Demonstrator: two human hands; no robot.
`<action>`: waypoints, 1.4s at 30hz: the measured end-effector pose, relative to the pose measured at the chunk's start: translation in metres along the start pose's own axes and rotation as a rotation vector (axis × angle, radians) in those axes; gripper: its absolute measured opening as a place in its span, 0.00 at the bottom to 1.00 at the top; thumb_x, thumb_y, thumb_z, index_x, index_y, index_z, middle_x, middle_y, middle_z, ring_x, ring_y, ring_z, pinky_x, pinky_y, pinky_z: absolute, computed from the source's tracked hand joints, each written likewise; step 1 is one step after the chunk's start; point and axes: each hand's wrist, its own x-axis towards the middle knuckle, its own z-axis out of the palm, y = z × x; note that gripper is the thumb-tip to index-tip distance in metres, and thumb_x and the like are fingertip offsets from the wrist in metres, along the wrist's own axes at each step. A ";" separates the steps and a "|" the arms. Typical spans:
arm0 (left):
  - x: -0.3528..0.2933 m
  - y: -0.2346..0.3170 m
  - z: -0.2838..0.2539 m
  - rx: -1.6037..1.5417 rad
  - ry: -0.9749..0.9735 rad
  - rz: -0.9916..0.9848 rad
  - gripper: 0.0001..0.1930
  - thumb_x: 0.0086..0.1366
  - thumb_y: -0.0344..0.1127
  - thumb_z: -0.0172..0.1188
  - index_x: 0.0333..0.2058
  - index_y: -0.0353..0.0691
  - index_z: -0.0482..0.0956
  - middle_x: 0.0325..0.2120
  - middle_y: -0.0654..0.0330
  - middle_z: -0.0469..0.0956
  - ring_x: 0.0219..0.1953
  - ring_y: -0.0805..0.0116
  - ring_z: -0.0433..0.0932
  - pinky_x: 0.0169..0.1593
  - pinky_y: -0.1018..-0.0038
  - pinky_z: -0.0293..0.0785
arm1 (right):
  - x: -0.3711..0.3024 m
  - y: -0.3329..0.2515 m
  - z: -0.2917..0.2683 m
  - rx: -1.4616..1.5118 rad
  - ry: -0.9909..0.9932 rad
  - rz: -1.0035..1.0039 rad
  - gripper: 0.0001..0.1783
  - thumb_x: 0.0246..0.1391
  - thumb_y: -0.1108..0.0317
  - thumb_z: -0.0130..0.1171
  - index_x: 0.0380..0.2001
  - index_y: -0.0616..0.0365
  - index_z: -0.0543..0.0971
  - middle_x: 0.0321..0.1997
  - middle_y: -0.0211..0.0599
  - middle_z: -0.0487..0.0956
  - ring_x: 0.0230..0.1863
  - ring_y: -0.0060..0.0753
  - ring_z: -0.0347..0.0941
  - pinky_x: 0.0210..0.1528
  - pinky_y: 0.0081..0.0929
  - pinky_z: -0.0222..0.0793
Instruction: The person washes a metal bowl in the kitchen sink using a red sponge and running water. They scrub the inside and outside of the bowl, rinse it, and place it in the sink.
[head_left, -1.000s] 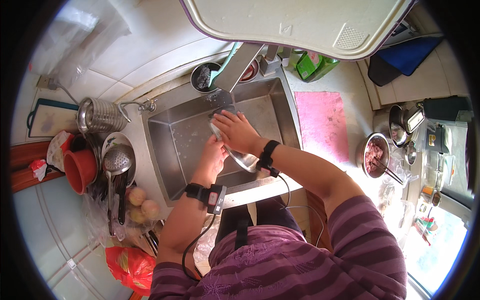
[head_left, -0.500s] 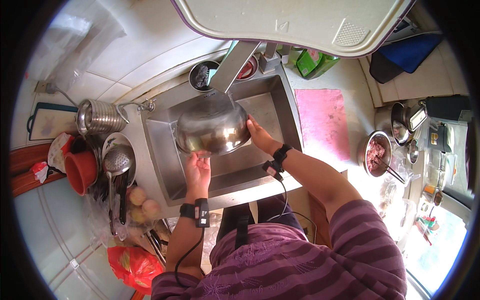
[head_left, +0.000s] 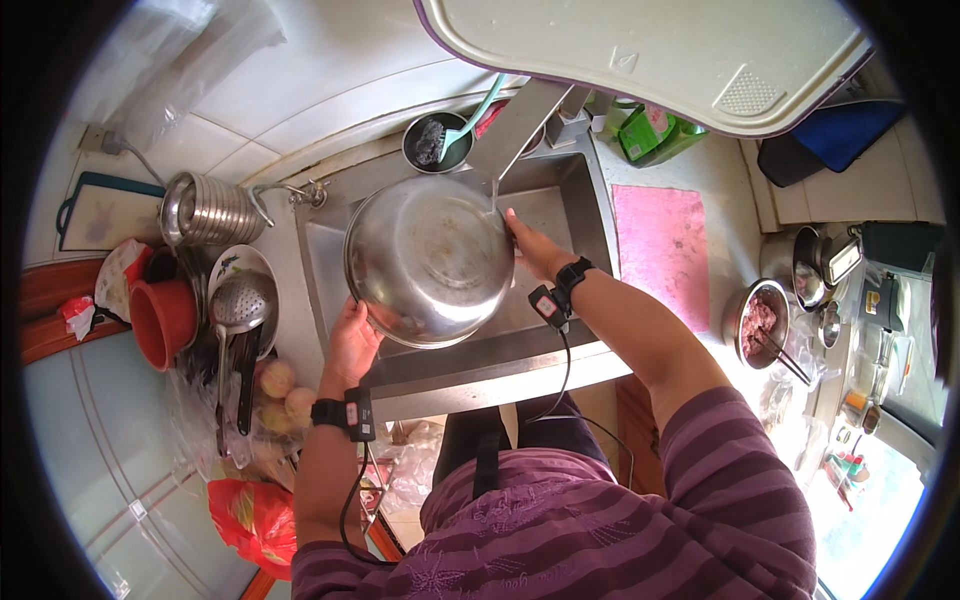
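Note:
A large stainless steel bowl [head_left: 430, 255] is held over the metal sink [head_left: 560, 215], its rounded underside turned up. My left hand [head_left: 352, 340] grips the bowl's rim at the near left, fingers partly hidden behind it. At the right side my right hand [head_left: 535, 248] holds the bowl, thumb along the outside and the other fingers mostly out of sight. A thin stream of water falls from the broad flat faucet spout [head_left: 520, 128] at the bowl's far right edge.
Behind the sink stands a small bowl [head_left: 458, 152] with a scrubbing brush. A pink cloth [head_left: 660, 255] lies on the right counter, with a bowl of raw meat [head_left: 760, 322] beyond. At left are a skimmer [head_left: 243, 303] and a red-brown pot [head_left: 165, 320]. A white board [head_left: 650, 50] overhangs.
The bowl has tipped so that its underside faces up more fully. My left hand has moved left and slightly away from me along the rim; my right hand remains at the right side.

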 end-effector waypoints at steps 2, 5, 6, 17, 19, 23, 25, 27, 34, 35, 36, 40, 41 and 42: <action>0.004 0.011 0.004 0.088 0.005 -0.033 0.13 0.68 0.39 0.46 0.47 0.40 0.67 0.39 0.58 0.76 0.42 0.64 0.75 0.49 0.64 0.71 | 0.006 -0.007 0.000 -0.165 -0.094 -0.070 0.44 0.56 0.34 0.37 0.63 0.61 0.57 0.65 0.41 0.59 0.66 0.36 0.52 0.64 0.38 0.47; 0.010 0.022 0.004 0.207 -0.031 -0.087 0.14 0.69 0.38 0.44 0.49 0.38 0.66 0.36 0.57 0.75 0.40 0.63 0.76 0.47 0.64 0.72 | 0.020 -0.018 0.000 -0.041 -0.092 -0.015 0.42 0.57 0.35 0.39 0.61 0.61 0.60 0.63 0.39 0.63 0.61 0.33 0.58 0.62 0.32 0.51; 0.013 0.024 0.009 0.262 -0.037 -0.130 0.14 0.69 0.38 0.44 0.48 0.38 0.66 0.35 0.58 0.75 0.39 0.64 0.76 0.46 0.65 0.72 | 0.026 -0.021 -0.003 0.064 -0.062 0.030 0.42 0.57 0.36 0.40 0.60 0.61 0.62 0.62 0.39 0.64 0.59 0.33 0.61 0.61 0.30 0.52; 0.035 0.024 0.055 0.861 -0.153 -0.170 0.09 0.67 0.38 0.47 0.37 0.40 0.71 0.23 0.73 0.67 0.26 0.83 0.61 0.29 0.84 0.57 | 0.032 -0.023 0.022 -0.470 -0.009 -0.515 0.27 0.62 0.50 0.42 0.55 0.58 0.69 0.57 0.41 0.70 0.57 0.33 0.64 0.59 0.23 0.55; 0.037 0.022 0.055 0.877 -0.148 -0.177 0.08 0.67 0.38 0.47 0.34 0.41 0.71 0.23 0.73 0.67 0.26 0.83 0.62 0.29 0.83 0.58 | 0.014 -0.031 0.013 -0.358 -0.100 -0.388 0.29 0.62 0.46 0.40 0.56 0.55 0.69 0.58 0.40 0.69 0.59 0.35 0.63 0.59 0.28 0.57; 0.041 -0.010 0.056 1.271 -0.209 0.034 0.09 0.65 0.36 0.50 0.32 0.35 0.68 0.20 0.57 0.69 0.24 0.67 0.69 0.31 0.70 0.65 | -0.050 -0.071 0.031 -0.341 0.090 0.146 0.31 0.58 0.45 0.46 0.53 0.62 0.70 0.50 0.48 0.73 0.56 0.43 0.66 0.49 0.37 0.66; 0.039 -0.031 0.070 1.567 -0.200 0.185 0.06 0.63 0.35 0.50 0.33 0.39 0.71 0.21 0.49 0.74 0.26 0.50 0.74 0.30 0.62 0.68 | -0.063 -0.075 0.026 -0.384 0.036 0.251 0.29 0.57 0.49 0.48 0.48 0.65 0.72 0.45 0.50 0.76 0.50 0.46 0.72 0.41 0.39 0.71; 0.038 -0.048 0.083 1.748 -0.224 0.263 0.05 0.61 0.33 0.51 0.34 0.42 0.72 0.21 0.49 0.75 0.28 0.47 0.76 0.29 0.58 0.69 | -0.050 -0.050 -0.010 -0.315 -0.080 0.350 0.22 0.56 0.56 0.49 0.42 0.68 0.72 0.38 0.49 0.77 0.40 0.47 0.77 0.33 0.35 0.74; 0.052 -0.075 0.096 1.469 -0.391 0.052 0.12 0.65 0.37 0.50 0.46 0.43 0.71 0.39 0.53 0.76 0.42 0.58 0.75 0.44 0.64 0.71 | -0.050 -0.006 -0.051 -0.070 0.096 0.215 0.12 0.50 0.74 0.46 0.36 0.71 0.72 0.29 0.48 0.77 0.25 0.50 0.79 0.26 0.34 0.79; 0.060 -0.080 0.089 1.274 -0.361 -0.014 0.13 0.65 0.39 0.49 0.47 0.43 0.70 0.41 0.55 0.75 0.44 0.61 0.75 0.46 0.66 0.70 | -0.072 -0.022 -0.039 -0.154 0.113 0.109 0.14 0.46 0.76 0.46 0.38 0.72 0.71 0.31 0.50 0.75 0.28 0.45 0.78 0.30 0.38 0.80; 0.071 -0.077 0.097 1.079 -0.355 -0.077 0.14 0.66 0.40 0.49 0.48 0.42 0.70 0.42 0.57 0.75 0.46 0.63 0.74 0.48 0.68 0.69 | -0.062 -0.002 -0.057 -0.223 0.107 0.003 0.18 0.45 0.75 0.47 0.41 0.71 0.71 0.33 0.49 0.76 0.31 0.41 0.77 0.31 0.35 0.79; 0.132 -0.073 0.091 0.453 0.117 -0.172 0.13 0.68 0.41 0.46 0.39 0.38 0.72 0.35 0.57 0.76 0.38 0.69 0.76 0.44 0.72 0.72 | -0.065 0.026 -0.087 -0.440 0.252 -0.178 0.22 0.45 0.72 0.48 0.47 0.67 0.70 0.39 0.51 0.77 0.42 0.44 0.75 0.43 0.33 0.71; 0.147 -0.072 0.095 0.372 0.158 -0.143 0.13 0.68 0.41 0.46 0.38 0.37 0.72 0.33 0.57 0.76 0.36 0.68 0.76 0.42 0.73 0.73 | -0.069 0.028 -0.091 -0.441 0.284 -0.168 0.23 0.45 0.71 0.48 0.48 0.66 0.70 0.41 0.53 0.78 0.45 0.48 0.74 0.48 0.34 0.67; 0.160 -0.070 0.101 0.294 0.201 -0.114 0.12 0.68 0.40 0.46 0.37 0.36 0.72 0.31 0.58 0.75 0.35 0.68 0.76 0.40 0.74 0.73 | -0.072 0.028 -0.093 -0.456 0.301 -0.190 0.24 0.45 0.71 0.48 0.49 0.65 0.70 0.41 0.54 0.77 0.45 0.49 0.74 0.48 0.34 0.67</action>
